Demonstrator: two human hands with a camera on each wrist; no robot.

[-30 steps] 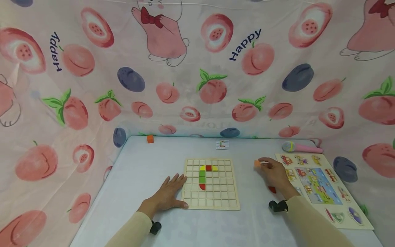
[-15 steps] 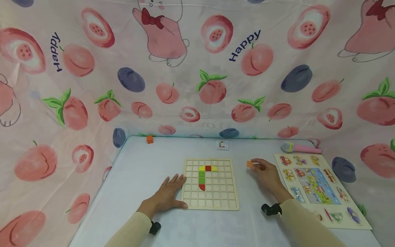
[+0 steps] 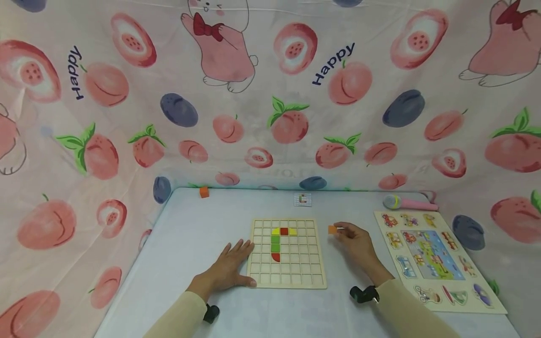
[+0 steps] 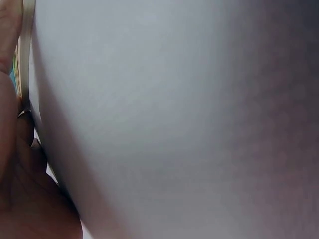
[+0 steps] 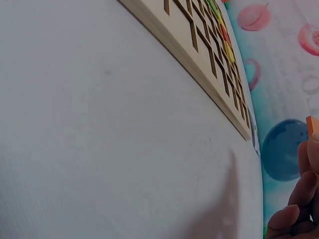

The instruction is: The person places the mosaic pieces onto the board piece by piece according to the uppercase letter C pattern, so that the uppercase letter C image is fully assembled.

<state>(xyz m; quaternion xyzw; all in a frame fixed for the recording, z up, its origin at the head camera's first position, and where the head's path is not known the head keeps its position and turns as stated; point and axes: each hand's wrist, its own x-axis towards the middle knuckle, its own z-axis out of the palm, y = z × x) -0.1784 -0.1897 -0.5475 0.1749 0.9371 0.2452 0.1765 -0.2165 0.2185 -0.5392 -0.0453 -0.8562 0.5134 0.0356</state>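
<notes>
A square wooden grid board point(image 3: 299, 277) lies mid-table, with flat pieces in some cells. A yellow piece point(image 3: 276, 231), a red square point(image 3: 284, 231) and another yellow piece point(image 3: 292, 231) form a row. Below its left end come two green squares point(image 3: 275, 243) and a red piece with a rounded side point(image 3: 276, 257). My left hand point(image 3: 228, 269) rests beside the board with fingers spread, fingertips and thumb at its left edge. Just right of the board, my right hand point(image 3: 356, 244) pinches a small orange block point(image 3: 332, 229) between thumb and fingertips; its corner shows in the right wrist view.
Behind the board lies a small pattern card point(image 3: 302, 199). Another orange block point(image 3: 204, 192) sits at the back left. A pink toy microphone point(image 3: 412, 203) and a picture puzzle board point(image 3: 405, 295) occupy the right. A fruit-print cloth point(image 3: 262, 126) hangs behind the white table.
My right hand has carried the orange block leftward from the puzzle board's side toward the grid board. My left hand stays in place. The view has shifted slightly.
</notes>
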